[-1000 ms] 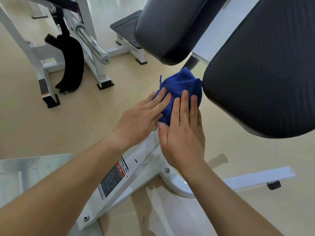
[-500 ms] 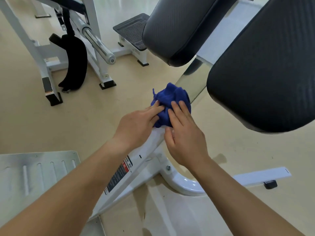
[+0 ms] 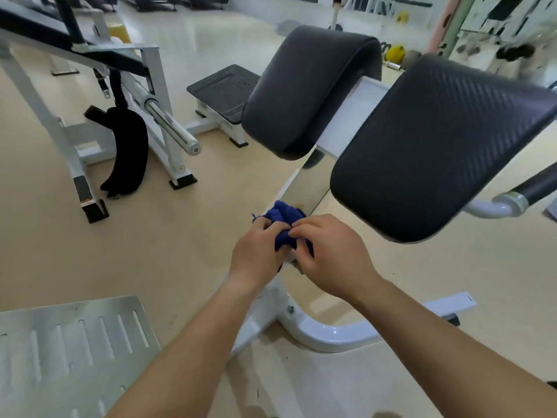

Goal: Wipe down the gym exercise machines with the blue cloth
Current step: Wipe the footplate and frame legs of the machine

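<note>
Head view: the left hand (image 3: 256, 254) curls its fingers into the blue cloth (image 3: 281, 218), which is bunched against the machine's shiny slanted post (image 3: 306, 184). The right hand (image 3: 334, 257) pinches the same cloth from the other side. Wadded this tightly, the cloth could skip patches of the post or slip from both grips.

head-worn view, facing down, close above hands (image 3: 301, 254)

Both hands, left hand (image 3: 256, 251) and right hand (image 3: 331, 254), grip a bunched-up blue cloth (image 3: 283, 224) against the slanted white metal frame post (image 3: 304, 185) under two black padded cushions (image 3: 437, 146).
</note>
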